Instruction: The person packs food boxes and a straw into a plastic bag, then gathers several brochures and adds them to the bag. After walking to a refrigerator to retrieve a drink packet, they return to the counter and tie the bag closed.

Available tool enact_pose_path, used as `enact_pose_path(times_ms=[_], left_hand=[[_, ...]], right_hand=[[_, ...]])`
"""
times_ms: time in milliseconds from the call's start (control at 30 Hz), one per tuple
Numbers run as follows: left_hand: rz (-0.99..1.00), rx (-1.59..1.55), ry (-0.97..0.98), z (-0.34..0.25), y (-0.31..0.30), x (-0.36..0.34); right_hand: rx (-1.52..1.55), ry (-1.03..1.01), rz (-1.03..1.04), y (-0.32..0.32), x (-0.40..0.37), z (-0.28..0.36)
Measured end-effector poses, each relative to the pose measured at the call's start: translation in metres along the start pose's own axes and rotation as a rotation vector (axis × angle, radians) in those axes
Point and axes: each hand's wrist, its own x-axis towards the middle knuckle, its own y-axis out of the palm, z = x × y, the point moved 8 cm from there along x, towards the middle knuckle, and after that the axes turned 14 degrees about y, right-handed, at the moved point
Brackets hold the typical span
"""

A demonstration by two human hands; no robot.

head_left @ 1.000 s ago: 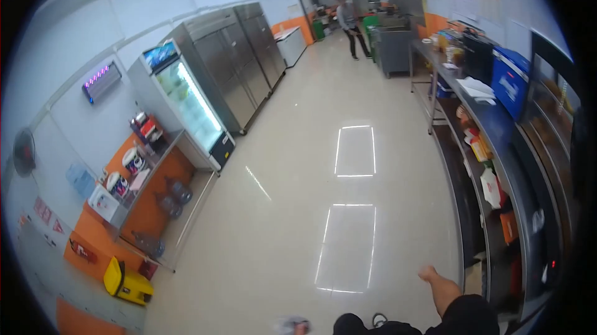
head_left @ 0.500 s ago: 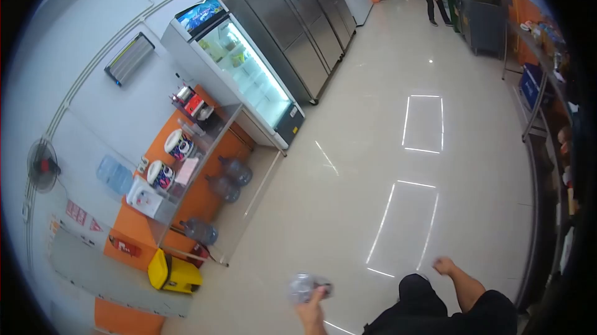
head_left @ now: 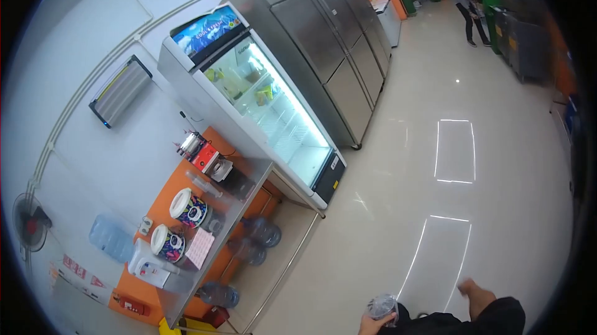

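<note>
At the bottom of the view, my left hand is wrapped round a clear plastic cup, held in front of my dark clothing. What is inside the cup cannot be made out. Off to the right, my right hand hangs over the tiled floor, fingers curled in and slightly blurred, with nothing visible in it. Neither hand touches the furniture.
On the left, a steel table carries a red-and-silver machine and two patterned tubs. Water bottles stand below. Beyond are a lit display fridge and steel cabinets. A person stands far off near bins.
I have come closer to the table and display fridge. My left hand has moved right with the cup, nearer my body. The person in the distance now stands more upright.
</note>
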Motion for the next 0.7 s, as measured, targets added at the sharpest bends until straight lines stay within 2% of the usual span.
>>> enact_pose_path(times_ms=[33,67,100,133,200,233,267,300,333,367,433,500,600,633,700], left_hand=[[-0.035,0.108,0.199,0.005,-0.046,0.054],[-0.046,0.104,0.186,-0.01,-0.061,0.087],[-0.093,0.108,0.167,-0.029,-0.084,0.125],[-0.141,0.12,0.148,-0.054,-0.103,0.157],[-0.224,0.095,0.178,-0.1,-0.146,0.22],[-0.308,0.095,0.193,-0.118,-0.174,0.247],[-0.38,0.087,0.221,-0.136,-0.195,0.281],[-0.417,0.082,0.128,-0.15,-0.217,0.308],[-0.428,0.079,0.119,-0.166,-0.234,0.332],[-0.467,0.066,0.209,-0.19,-0.256,0.355],[-0.599,0.07,0.352,-0.241,-0.294,0.396],[-0.625,0.051,0.4,-0.272,-0.325,0.428],[-0.659,0.032,0.493,-0.319,-0.356,0.475],[-0.729,0.07,0.53,-0.334,-0.367,0.483],[-0.864,0.094,0.581,-0.369,-0.379,0.497]], right_hand=[[-0.523,-0.599,-0.13,-0.011,0.053,0.137],[0.074,-0.231,0.152,-0.096,0.049,0.25],[0.128,-0.424,0.17,-0.147,0.049,0.384],[0.32,-0.518,0.006,-0.19,0.048,0.496],[0.514,-0.735,0.024,-0.266,0.013,0.703],[0.556,-0.775,0.224,-0.291,-0.01,0.795],[0.638,-0.941,0.207,-0.327,-0.044,0.874],[0.616,-1.04,0.173,-0.331,-0.038,0.954],[0.552,-1.069,0.16,-0.35,-0.054,1.018],[0.569,-1.066,0.29,-0.374,-0.076,1.069],[0.74,-1.185,0.032,-0.407,-0.087,1.167],[0.768,-1.13,-0.102,-0.438,-0.098,1.235],[0.695,-1.048,-0.046,-0.465,-0.104,1.293],[0.691,-1.047,-0.038,-0.467,-0.098,1.303],[0.891,-1.129,0.147,-0.473,-0.082,1.319]])
